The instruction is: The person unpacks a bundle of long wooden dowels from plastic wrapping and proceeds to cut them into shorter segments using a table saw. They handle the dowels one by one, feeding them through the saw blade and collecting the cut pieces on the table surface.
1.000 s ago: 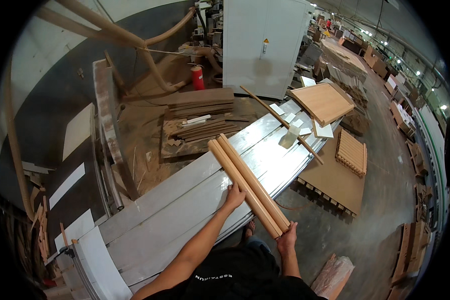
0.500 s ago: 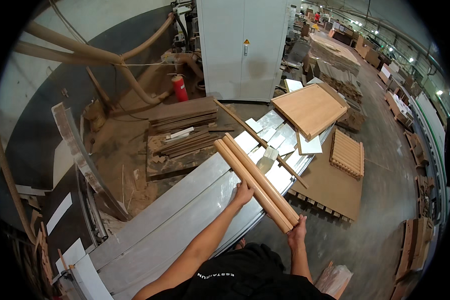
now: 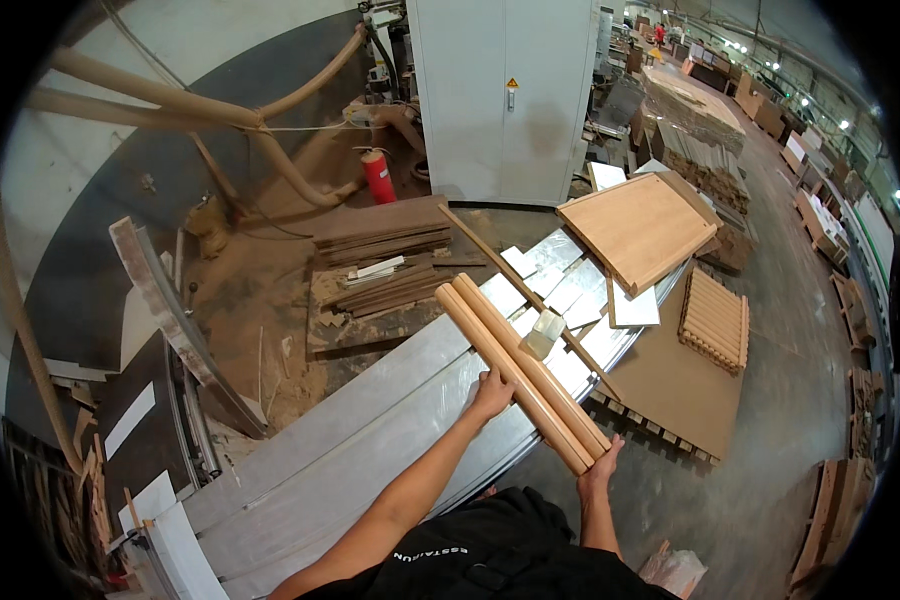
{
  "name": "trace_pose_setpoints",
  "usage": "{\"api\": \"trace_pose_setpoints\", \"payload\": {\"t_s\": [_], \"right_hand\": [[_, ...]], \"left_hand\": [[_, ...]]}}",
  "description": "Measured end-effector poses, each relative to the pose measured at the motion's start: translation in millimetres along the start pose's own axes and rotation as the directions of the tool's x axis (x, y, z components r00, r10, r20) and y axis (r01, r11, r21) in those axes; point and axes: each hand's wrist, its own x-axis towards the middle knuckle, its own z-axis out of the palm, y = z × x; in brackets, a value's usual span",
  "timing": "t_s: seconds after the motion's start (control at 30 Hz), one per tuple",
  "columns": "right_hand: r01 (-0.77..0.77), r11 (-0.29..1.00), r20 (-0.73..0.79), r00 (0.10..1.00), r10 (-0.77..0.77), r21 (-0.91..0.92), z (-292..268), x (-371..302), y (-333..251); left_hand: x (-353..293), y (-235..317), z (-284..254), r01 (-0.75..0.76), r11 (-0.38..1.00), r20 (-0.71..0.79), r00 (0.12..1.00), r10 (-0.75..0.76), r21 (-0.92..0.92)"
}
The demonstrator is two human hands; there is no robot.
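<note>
I hold two long, light-brown rounded wooden mouldings [image 3: 525,370] side by side over the metal table, their far ends pointing up and left. My left hand [image 3: 493,393] is closed on the left edge, around mid-length, its thumb resting on top. At the near end, my right hand [image 3: 600,467] wraps the right corner, with most of its fingers hidden beneath the wood. Just right of the mouldings, a translucent yellowish block [image 3: 542,335] stands on the table by a thin wooden strip [image 3: 582,352].
The grey metal sliding table [image 3: 370,420] runs diagonally below me. A wooden panel [image 3: 638,228] and white offcuts [image 3: 567,292] lie on its far end. Similar mouldings [image 3: 715,318] are stacked on a brown board [image 3: 660,385] at right. A fire extinguisher [image 3: 378,177] stands before a grey cabinet [image 3: 500,110].
The surroundings have shifted slightly rightward in view as my head turned a little. Both hands keep their hold on the mouldings, which have barely moved.
</note>
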Motion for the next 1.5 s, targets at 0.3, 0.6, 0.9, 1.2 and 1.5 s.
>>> {"api": "trace_pose_setpoints", "payload": {"t_s": [0.3, 0.6, 0.9, 1.2, 1.5], "right_hand": [[0.004, 0.999, 0.016, 1.0, -0.003, -0.032, -15, 31, 14], [0.065, 0.998, -0.074, 0.995, -0.066, -0.024, -2, 16, 6], [0.065, 0.985, 0.005, 0.998, -0.064, -0.158, -38, 47, 17], [0.204, 0.783, 0.313, 0.95, -0.013, -0.588, -87, 69, 122], [0.915, 0.384, 0.95, 0.223, -0.218, -0.126, -111, 47, 246]], "left_hand": [[12, -12, 13, -0.041, 0.994, -0.021, 0.999, 0.04, -0.097], [-58, -37, 7, -0.01, 0.952, -0.012, 1.0, 0.007, -0.305], [-223, -90, -27, 0.006, 0.896, -0.056, 0.998, -0.034, -0.444], [-358, -65, -21, -0.021, 0.907, -0.156, 0.986, -0.05, -0.42], [-567, -137, 72, -0.099, 0.839, -0.69, 0.624, -0.367, -0.536]]}}
